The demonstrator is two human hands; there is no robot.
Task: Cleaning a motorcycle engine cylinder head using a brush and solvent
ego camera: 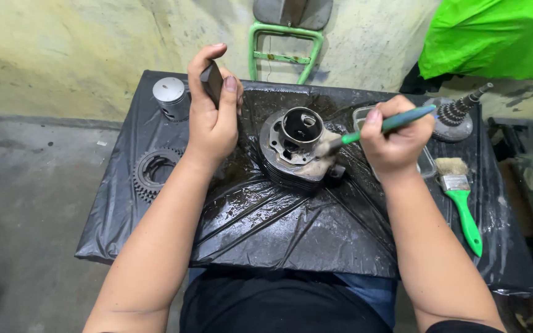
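Note:
A grimy finned engine cylinder [296, 151] lies on the wet black plastic sheet [291, 228] covering a small table. My right hand [396, 135] grips a thin green-handled brush [380, 128], and its bristle tip touches the cylinder's right side. My left hand [214, 108] is raised to the left of the cylinder and holds a small dark block [211, 82] between thumb and fingers.
A silver piston [169, 95] and a toothed gear ring [154, 171] lie at the left. A wide paintbrush with a green handle [462, 200], a clear container [425, 165] and a geared shaft [458, 114] sit at the right. A green metal frame [284, 49] leans on the wall.

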